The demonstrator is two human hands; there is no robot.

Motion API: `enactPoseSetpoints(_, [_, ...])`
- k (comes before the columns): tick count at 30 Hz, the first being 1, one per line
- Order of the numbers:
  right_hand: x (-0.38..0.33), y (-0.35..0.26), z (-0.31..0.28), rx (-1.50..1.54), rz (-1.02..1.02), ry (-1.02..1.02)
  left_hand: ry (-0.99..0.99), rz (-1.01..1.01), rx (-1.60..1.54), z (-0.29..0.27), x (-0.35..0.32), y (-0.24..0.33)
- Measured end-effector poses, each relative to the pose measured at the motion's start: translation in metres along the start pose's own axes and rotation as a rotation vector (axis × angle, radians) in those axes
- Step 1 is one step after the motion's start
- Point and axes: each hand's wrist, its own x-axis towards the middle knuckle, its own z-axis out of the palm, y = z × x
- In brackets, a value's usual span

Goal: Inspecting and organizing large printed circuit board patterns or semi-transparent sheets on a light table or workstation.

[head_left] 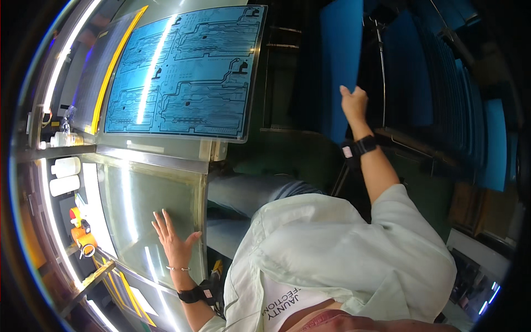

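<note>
My right hand (354, 104) is closed on the lower part of the near edge of a blue panel (341, 52), which stands upright beside a rack. My left hand (176, 243) lies flat with fingers spread on a glass-topped table (152, 193), holding nothing. Farther up, a blue sheet with dark circuit traces (204, 77) rests on another part of the bench, apart from both hands. Black bands circle both wrists.
At the right, a dark metal rack (383, 72) holds several upright blue panels (493, 144). White rolls (65, 177), orange tape rolls (84, 239) and a yellow-edged frame (113, 72) line the left side. Bright tube lights (55, 83) run along the bench.
</note>
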Motion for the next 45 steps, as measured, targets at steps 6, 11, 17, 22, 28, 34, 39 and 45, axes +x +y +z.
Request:
enactPoseSetpoints(6, [-0.013, 0.007, 0.091, -0.045, 0.038, -0.022, -0.034, -0.015, -0.056, -0.006, 0.003, 0.009])
enactPoseSetpoints(11, [-0.021, 0.006, 0.128, -0.065, 0.034, -0.074, -0.051, -0.033, -0.057, -0.008, 0.006, 0.013])
enactPoseSetpoints(17, [-0.025, 0.008, 0.150, -0.063, 0.053, -0.127, -0.083, -0.029, -0.063, -0.011, 0.007, 0.014])
enactPoseSetpoints(22, [-0.026, 0.011, 0.159, -0.068, 0.048, -0.129, -0.082, -0.032, -0.075, -0.012, 0.006, 0.015])
enactPoseSetpoints(28, [-0.025, -0.005, 0.158, -0.108, 0.045, -0.130, -0.069, -0.047, -0.090, -0.009, 0.008, 0.015])
enactPoseSetpoints(34, [-0.010, -0.009, 0.161, -0.135, 0.018, -0.164, -0.039, -0.024, -0.083, -0.006, 0.008, 0.011])
enactPoseSetpoints(39, [-0.003, -0.006, 0.173, -0.143, 0.067, -0.189, -0.073, -0.037, -0.057, -0.008, 0.006, 0.011])
enactPoseSetpoints(45, [0.009, -0.008, 0.179, -0.123, 0.092, -0.224, -0.075, -0.055, -0.045, -0.004, 0.005, 0.006])
